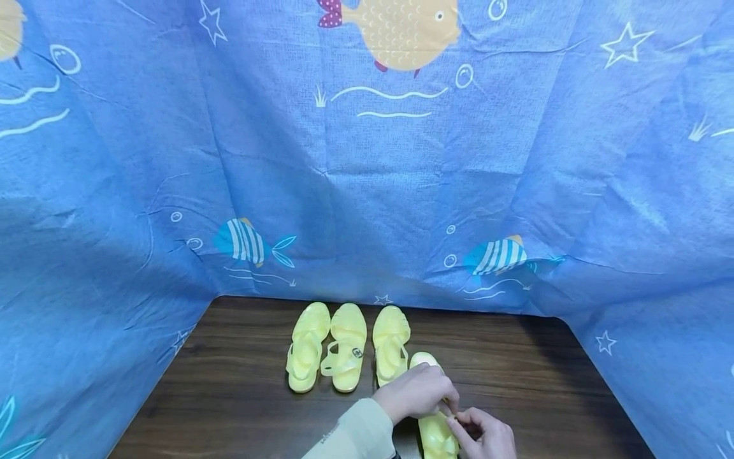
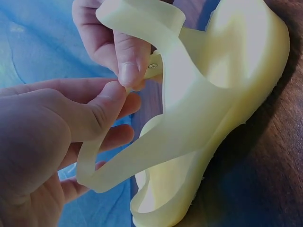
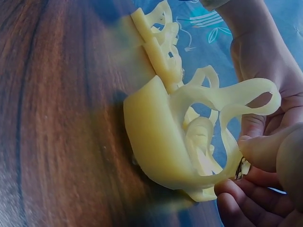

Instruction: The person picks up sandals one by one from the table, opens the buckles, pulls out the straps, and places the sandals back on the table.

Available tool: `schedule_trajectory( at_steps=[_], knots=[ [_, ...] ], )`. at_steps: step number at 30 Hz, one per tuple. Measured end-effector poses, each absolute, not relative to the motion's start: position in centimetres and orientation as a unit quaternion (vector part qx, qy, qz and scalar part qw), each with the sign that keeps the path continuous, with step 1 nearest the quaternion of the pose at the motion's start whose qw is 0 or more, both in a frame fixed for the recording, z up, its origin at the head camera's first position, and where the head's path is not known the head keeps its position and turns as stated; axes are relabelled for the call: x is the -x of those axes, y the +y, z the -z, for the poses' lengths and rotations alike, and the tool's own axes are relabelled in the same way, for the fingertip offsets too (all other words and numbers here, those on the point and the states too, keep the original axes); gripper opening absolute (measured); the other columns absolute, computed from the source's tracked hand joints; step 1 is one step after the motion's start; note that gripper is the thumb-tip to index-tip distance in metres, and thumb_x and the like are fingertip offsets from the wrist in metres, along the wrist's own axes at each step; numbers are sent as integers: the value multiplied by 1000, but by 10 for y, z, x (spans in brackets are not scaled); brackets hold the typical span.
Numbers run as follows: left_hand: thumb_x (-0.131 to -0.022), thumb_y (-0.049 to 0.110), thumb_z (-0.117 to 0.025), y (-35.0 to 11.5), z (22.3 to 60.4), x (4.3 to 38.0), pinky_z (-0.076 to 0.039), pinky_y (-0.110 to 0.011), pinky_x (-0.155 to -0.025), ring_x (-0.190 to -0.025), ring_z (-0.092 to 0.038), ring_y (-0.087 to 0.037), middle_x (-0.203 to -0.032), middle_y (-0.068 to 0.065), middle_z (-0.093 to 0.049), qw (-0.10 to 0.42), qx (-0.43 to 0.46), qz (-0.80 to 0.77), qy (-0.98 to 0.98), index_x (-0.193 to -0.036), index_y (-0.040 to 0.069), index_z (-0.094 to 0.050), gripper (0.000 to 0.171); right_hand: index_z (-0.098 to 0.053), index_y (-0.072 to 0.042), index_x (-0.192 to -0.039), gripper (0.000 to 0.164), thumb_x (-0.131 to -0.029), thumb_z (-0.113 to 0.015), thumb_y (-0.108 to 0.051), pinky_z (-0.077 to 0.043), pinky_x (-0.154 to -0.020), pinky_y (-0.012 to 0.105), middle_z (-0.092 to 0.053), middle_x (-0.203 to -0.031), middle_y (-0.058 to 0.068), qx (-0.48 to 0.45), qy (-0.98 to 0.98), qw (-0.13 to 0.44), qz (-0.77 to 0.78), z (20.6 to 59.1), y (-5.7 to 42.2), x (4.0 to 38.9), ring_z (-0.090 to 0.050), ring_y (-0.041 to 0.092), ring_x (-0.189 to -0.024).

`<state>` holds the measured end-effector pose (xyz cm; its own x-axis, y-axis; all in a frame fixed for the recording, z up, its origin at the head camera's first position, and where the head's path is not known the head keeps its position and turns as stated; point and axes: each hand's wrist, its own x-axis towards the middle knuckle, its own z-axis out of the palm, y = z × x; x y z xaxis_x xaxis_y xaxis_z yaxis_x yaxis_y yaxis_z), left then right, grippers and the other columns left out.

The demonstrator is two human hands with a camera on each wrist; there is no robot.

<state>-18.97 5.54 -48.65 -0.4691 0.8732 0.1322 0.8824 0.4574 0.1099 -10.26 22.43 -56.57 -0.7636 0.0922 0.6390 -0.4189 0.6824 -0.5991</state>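
Observation:
A pale yellow jelly sandal [image 1: 437,438] lies under both hands at the near edge of the head view, which partly cover it. My left hand [image 1: 418,390] reaches across it; in the left wrist view its thumb and index finger pinch the thin ankle strap [image 2: 111,182], which loops below them. From the other side comes my right hand [image 1: 487,435]. Its thumb and fingers pinch the strap's small metal buckle [image 3: 240,168], seen in the right wrist view. The fingertips of both hands meet at the buckle, hiding how far the strap passes through.
Three more yellow sandals stand in a row farther back: one at left [image 1: 306,350], one beside it [image 1: 346,350], and a third [image 1: 392,338] close to the left hand. The dark wooden table [image 1: 229,382] ends at a blue fish-print curtain [image 1: 384,191].

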Motion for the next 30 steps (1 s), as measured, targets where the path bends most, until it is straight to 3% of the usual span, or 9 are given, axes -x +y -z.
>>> schedule_trajectory(
  at_steps=[9, 14, 18, 22, 30],
  knots=[
    [-88, 20, -84, 41, 484, 198, -38, -13, -65, -68, -48, 3, -74, 23, -61, 53, 483, 69, -871, -77, 29, -74, 18, -73, -27, -71, 35, -64, -92, 2, -44, -48, 12, -68, -62, -22, -87, -856, 335, -385, 563, 223, 102, -52, -17, -54],
    [-88, 28, -84, 41, 487, 194, -36, -13, -62, -67, -48, 6, -73, 26, -60, 47, 508, 43, -859, -79, 33, -73, 15, -73, -25, -72, 33, -66, -91, 2, -46, -49, 11, -70, -64, -19, -82, -859, 322, -391, 564, 224, 101, -55, -16, -55],
    [-85, 39, -83, 43, 494, 188, -37, -12, -64, -81, -53, 6, -87, 29, -64, 65, 524, 17, -849, -83, 40, -78, 7, -74, -23, -73, 28, -68, -92, -1, -46, -49, 12, -70, -64, -18, -77, -864, 312, -388, 565, 225, 100, -55, -17, -56],
    [-83, 41, -84, 45, 496, 183, -35, -11, -69, -93, -49, 3, -98, 25, -60, 69, 526, 27, -847, -88, 44, -82, 6, -76, -20, -75, 22, -71, -93, -8, -45, -49, 12, -69, -64, -20, -73, -869, 303, -384, 566, 226, 100, -54, -17, -56],
    [-90, 17, -84, 45, 496, 181, -39, 0, -79, -89, -55, 7, -94, 15, -64, 11, 569, 102, -816, -96, 24, -83, 10, -77, -20, -77, 26, -69, -90, 0, -46, -49, 11, -72, -65, -16, -56, -868, 300, -392, 564, 226, 97, -55, -16, -56]
  ],
)
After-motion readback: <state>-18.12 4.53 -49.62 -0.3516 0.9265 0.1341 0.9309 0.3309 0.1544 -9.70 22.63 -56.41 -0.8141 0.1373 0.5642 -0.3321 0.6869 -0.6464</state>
